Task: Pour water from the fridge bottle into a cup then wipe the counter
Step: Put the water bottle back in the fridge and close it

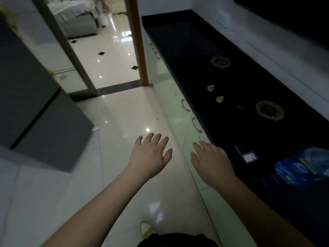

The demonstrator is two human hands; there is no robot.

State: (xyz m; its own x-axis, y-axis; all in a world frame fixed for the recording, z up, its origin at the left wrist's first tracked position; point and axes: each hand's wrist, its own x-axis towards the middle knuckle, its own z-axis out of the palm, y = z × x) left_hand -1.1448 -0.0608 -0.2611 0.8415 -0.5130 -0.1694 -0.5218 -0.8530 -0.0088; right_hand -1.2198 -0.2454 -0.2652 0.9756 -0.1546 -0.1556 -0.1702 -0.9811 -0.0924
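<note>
My left hand [151,155] and my right hand [211,159] are both stretched out in front of me, palms down, fingers straight and spread, holding nothing. They hover over the glossy floor beside the black counter [178,41], which runs along the right. The grey fridge [30,97] stands at the left with its doors closed. No bottle or cup is visible.
A built-in gas hob with two burners [269,110] and two knobs [219,99] sits in the counter. A blue plastic package [300,168] and a small card [249,156] lie near its front end. Pale cabinet doors [179,122] with handles run below. An open doorway [106,50] lies ahead.
</note>
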